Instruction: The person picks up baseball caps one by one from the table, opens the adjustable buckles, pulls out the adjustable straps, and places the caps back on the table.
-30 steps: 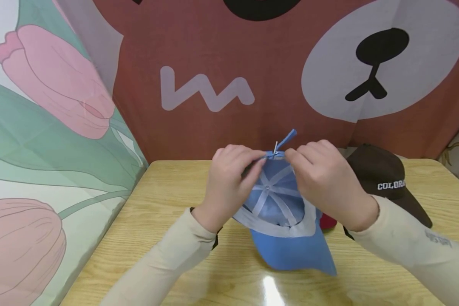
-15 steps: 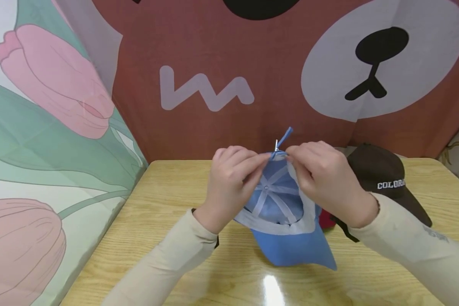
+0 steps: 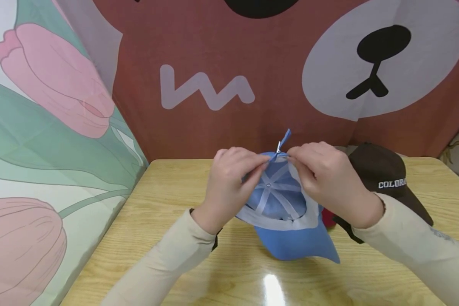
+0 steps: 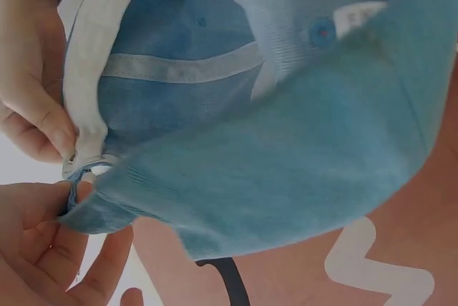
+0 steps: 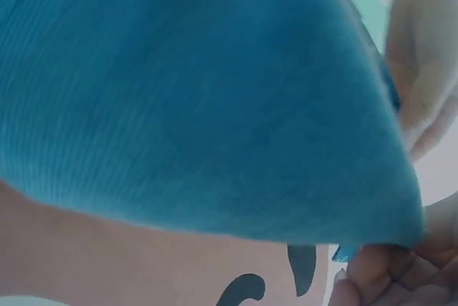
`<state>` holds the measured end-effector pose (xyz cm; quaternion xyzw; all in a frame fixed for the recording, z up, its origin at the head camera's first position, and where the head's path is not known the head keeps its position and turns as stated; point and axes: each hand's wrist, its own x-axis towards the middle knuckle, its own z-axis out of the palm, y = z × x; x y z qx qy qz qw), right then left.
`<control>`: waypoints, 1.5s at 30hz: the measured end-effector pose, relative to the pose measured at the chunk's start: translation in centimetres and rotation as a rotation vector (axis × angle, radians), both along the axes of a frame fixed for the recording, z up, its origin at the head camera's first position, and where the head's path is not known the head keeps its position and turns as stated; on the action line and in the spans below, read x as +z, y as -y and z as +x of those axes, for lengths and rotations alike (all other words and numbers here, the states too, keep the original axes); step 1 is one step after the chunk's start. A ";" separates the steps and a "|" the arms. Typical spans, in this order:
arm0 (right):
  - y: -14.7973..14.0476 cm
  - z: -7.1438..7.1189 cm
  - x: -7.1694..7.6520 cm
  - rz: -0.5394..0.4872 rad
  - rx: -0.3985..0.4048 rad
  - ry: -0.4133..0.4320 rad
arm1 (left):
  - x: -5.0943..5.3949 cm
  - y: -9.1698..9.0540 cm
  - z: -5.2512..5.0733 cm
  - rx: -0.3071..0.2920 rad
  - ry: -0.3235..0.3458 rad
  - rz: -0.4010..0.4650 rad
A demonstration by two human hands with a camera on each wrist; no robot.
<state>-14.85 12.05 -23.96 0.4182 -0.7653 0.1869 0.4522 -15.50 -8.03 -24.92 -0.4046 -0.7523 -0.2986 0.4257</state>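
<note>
A light blue baseball cap [image 3: 296, 244] hangs over the table, its inside facing me and its brim down. At its back edge, the left hand [image 3: 233, 182] pinches the strap between thumb and fingers. On the other side of a small metal buckle [image 3: 278, 147], the right hand [image 3: 329, 180] pinches the cap's rear edge. The loose strap end [image 3: 284, 138] sticks up beyond the buckle. In the left wrist view the cap's inner band [image 4: 89, 91] runs down to the fingertips. Blue cap fabric [image 5: 200, 106] fills most of the right wrist view, hiding the buckle.
A brown cap [image 3: 378, 170] with white lettering sits on the wooden table [image 3: 164, 199] at the right. Something red [image 3: 328, 219] shows partly behind the blue cap and right hand. A printed bear cloth [image 3: 199, 136] hangs along the table's far edge.
The cap's brim has risen slightly. The buckle has shifted a little to the right, and the loose strap end leans somewhat less to the right. Both hands keep their pinch.
</note>
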 end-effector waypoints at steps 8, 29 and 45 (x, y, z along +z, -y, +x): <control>-0.1 -0.1 -0.1 0.050 -0.017 -0.089 | -0.2 -0.2 0.0 -0.003 0.018 -0.003; -0.3 0.2 -0.1 0.078 -0.009 -0.008 | -0.7 -0.4 0.2 -0.012 0.044 -0.020; -0.5 -0.2 -0.5 0.097 -0.003 -0.043 | -1.0 -0.6 0.6 0.070 0.012 -0.102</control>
